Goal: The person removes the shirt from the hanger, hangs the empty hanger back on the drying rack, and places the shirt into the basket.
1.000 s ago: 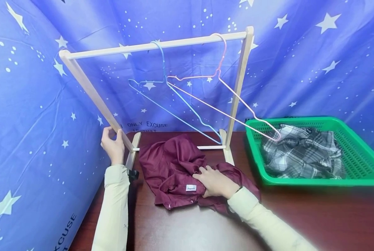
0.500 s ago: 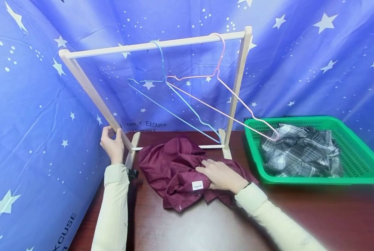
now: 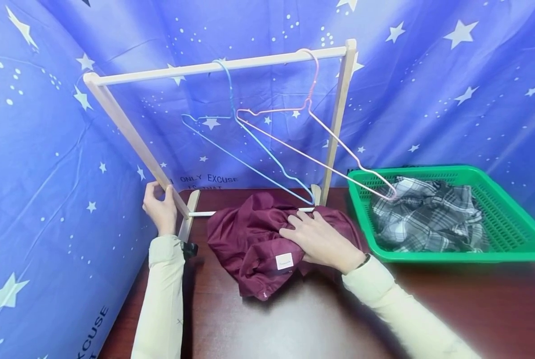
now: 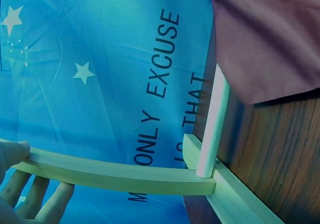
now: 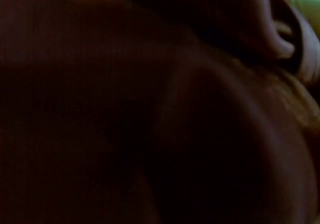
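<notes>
My left hand (image 3: 161, 205) grips the left post of a wooden garment rack (image 3: 130, 127), thumb on one side and fingers on the other, as the left wrist view also shows. A crumpled maroon shirt (image 3: 258, 239) lies on the table at the foot of the rack, its white label facing up. The right hand (image 3: 323, 239) holds this shirt close to the label, its thumb hidden by the cloth. Dark, blurred cloth (image 5: 230, 134) fills most of the right wrist view. From the rack's top bar hang a blue hanger (image 3: 254, 142) and a pink hanger (image 3: 309, 99), both bare.
A green basket (image 3: 514, 257) with a grey plaid garment (image 3: 429, 219) in it stands to the right. The pink hanger's lower end overlaps the basket's left rim. A blue star-patterned curtain (image 3: 267, 30) encloses the back and left of the brown table (image 3: 294, 329).
The right hand has moved slightly right with the shirt, and the label has shifted right. The shirt's right part now covers the rack's right foot. My left hand stays on the post.
</notes>
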`<state>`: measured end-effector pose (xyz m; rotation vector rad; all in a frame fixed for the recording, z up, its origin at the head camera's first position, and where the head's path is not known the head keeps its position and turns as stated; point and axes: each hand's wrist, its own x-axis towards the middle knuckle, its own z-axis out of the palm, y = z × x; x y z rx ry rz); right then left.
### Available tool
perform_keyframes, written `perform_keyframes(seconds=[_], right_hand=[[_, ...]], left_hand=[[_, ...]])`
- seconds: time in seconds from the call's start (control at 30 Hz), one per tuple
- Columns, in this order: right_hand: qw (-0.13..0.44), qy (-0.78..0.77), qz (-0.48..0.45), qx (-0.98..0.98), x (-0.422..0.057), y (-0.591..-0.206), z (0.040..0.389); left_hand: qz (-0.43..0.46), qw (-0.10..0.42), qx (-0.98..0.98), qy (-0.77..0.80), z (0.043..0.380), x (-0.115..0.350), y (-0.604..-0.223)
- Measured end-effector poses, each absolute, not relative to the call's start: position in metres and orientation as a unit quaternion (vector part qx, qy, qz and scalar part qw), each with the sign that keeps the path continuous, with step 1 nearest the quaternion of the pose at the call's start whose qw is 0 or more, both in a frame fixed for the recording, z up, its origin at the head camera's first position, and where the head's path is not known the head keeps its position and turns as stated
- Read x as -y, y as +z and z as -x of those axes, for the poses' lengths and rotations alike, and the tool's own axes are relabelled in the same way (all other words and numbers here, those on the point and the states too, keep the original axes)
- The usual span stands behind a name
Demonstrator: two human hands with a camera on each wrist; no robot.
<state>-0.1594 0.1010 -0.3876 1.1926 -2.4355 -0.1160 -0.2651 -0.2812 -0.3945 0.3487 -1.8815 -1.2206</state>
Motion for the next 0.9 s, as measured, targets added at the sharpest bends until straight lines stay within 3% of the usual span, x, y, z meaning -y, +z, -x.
perform_keyframes(seconds=[0.5, 0.9], right_hand=[[0.265, -0.086, -0.412, 0.868, -0.113, -0.348, 0.158], [0.237, -0.057, -0.385, 0.89, -0.141, -0.327, 0.152]], left_hand=[[-0.142, 0.416, 0.753, -0.49, 0.263, 0.281, -0.395], [-0.144, 0.418, 0.752, -0.488, 0.265, 0.281, -0.395]])
